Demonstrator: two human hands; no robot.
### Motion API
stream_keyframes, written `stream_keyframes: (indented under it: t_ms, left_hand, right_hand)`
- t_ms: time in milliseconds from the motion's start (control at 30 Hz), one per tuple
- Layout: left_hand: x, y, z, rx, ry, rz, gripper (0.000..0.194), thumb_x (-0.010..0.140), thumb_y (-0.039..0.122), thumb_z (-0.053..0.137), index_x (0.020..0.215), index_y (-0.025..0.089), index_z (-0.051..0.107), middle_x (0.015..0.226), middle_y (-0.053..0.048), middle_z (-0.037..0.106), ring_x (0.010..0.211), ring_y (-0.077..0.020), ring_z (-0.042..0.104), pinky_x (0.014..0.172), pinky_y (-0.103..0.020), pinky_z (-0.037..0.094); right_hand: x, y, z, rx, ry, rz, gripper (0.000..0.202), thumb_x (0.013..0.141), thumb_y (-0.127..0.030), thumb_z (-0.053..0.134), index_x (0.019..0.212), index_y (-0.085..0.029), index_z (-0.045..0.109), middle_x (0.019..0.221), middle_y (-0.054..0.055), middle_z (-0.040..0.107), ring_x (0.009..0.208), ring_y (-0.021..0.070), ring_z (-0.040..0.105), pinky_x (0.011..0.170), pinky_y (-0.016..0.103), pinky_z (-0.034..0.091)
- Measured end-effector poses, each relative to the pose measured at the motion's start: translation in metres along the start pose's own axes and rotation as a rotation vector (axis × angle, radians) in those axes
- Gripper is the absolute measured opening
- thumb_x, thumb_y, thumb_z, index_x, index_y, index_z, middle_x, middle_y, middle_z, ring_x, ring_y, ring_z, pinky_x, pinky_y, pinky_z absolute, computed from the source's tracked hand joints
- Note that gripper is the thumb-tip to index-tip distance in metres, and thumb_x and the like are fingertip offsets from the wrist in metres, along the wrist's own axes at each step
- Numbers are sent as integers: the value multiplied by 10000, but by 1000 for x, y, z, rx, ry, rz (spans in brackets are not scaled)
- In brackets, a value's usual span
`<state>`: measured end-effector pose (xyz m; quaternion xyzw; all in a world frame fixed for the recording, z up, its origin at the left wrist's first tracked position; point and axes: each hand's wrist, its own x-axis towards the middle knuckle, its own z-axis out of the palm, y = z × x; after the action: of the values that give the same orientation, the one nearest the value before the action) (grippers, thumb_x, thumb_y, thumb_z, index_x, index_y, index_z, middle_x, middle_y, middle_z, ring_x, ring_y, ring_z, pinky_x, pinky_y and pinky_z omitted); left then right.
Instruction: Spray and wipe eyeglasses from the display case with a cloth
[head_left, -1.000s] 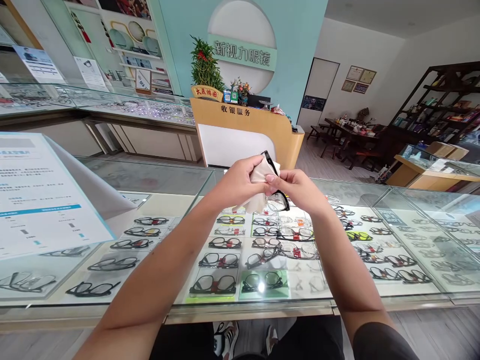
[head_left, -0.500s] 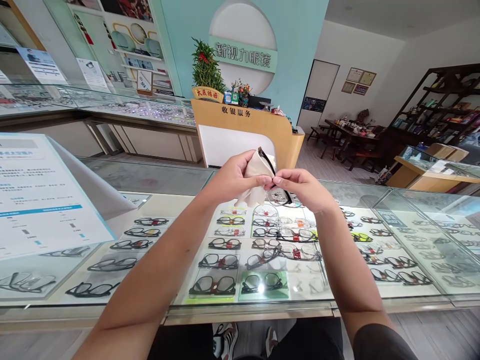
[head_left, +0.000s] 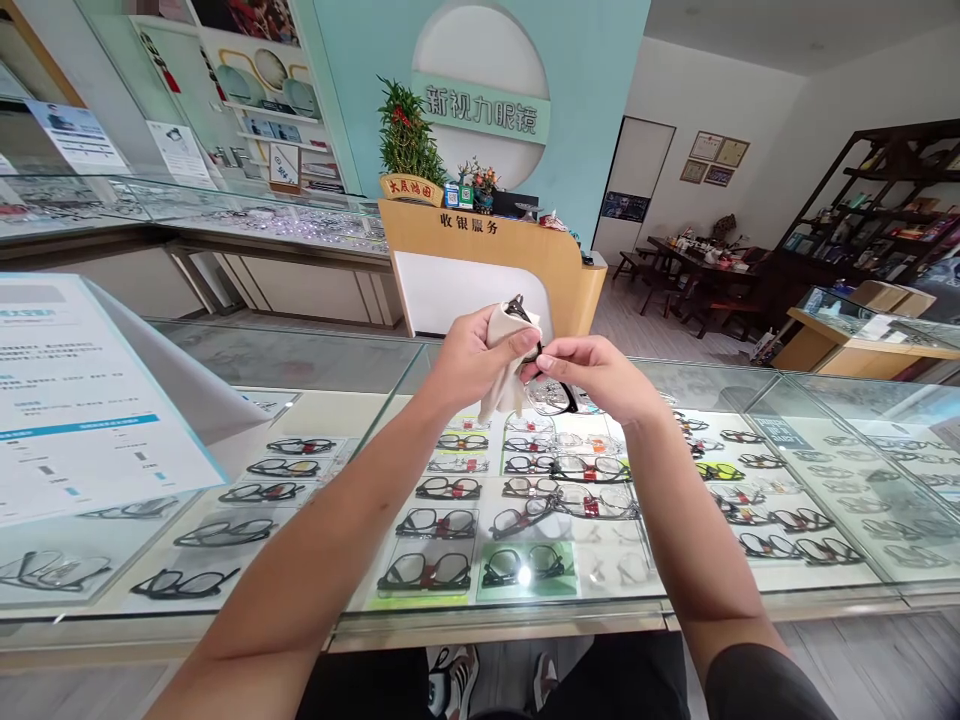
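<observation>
A pair of black-framed eyeglasses [head_left: 553, 398] is held between my two hands, above the glass display counter. My left hand [head_left: 480, 352] is closed around a cream cloth [head_left: 501, 388], which wraps the upper part of the frame; the thumb presses the cloth against it. A dark end of the frame sticks out above the cloth. Pinching the frame near its middle, my right hand [head_left: 592, 372] keeps the uncovered lens hanging below its fingers. The covered lens is hidden by the cloth and my left fingers.
Under the glass counter top [head_left: 345, 350] lie rows of spectacles [head_left: 439, 522]. A printed sign [head_left: 97, 400] stands on the counter at the left. Beyond it are a wooden cashier desk [head_left: 480, 250] with a plant [head_left: 409, 135], and another showcase [head_left: 862, 335] at the right.
My left thumb and the cloth have moved up and over the upper rim, covering more of it. The glasses have tilted slightly and shifted a little left.
</observation>
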<state>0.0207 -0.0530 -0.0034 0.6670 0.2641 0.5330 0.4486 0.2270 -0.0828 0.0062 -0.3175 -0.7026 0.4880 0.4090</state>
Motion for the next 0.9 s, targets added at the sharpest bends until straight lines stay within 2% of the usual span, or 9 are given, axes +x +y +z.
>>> stream_keyframes:
  t_ms: [100,233,300,400,533,700,900]
  left_hand:
    - [0,2,-2,16,26,39,585,821,739,859,752,211,616,618,1,647,533,-139,576,520,-286,474]
    - [5,2,-13,-16,-59,-42,624,855,792,791,716,200,648,644,-34,678,564,-162,607,539,-303,485]
    - [9,-1,-19,-98,-61,-99,596,817,769,844,770,194,694,697,-40,712,633,-179,660,601,-311,533]
    - [15,-6,-24,-221,8,-119,596,751,748,905,854,186,735,807,-61,771,805,-226,743,767,-348,606]
    - [19,-10,-26,-257,51,-146,628,739,746,911,928,165,769,932,-109,818,994,-293,775,899,-393,607]
    - [11,-9,-19,-252,-68,-255,652,750,741,913,983,140,819,998,-137,834,1025,-303,770,937,-399,585]
    - [4,-7,-14,-219,-163,-308,682,767,795,872,991,152,833,982,-119,830,974,-263,766,857,-350,576]
  right_hand:
    - [1,2,0,12,5,-3,332,911,-554,856,913,-222,853,990,46,849,966,186,709,973,345,530]
    - [4,6,-1,5,56,-28,304,948,-530,822,900,-231,854,1013,37,845,952,175,688,999,340,511]
    - [5,8,-3,30,67,-28,294,955,-515,814,889,-231,852,1009,35,838,963,176,687,1005,336,502]
    - [7,8,-5,93,120,-21,299,933,-517,826,865,-227,847,982,38,828,927,177,681,964,334,507]
    - [6,6,-8,209,254,-60,281,870,-528,880,855,-250,842,971,30,823,884,172,669,924,332,525]
    - [8,10,-7,323,330,-83,262,809,-519,934,886,-281,856,1063,16,826,932,173,688,889,315,534]
    - [13,17,-3,220,401,-99,250,840,-529,893,902,-288,869,1038,9,809,921,180,652,864,322,506]
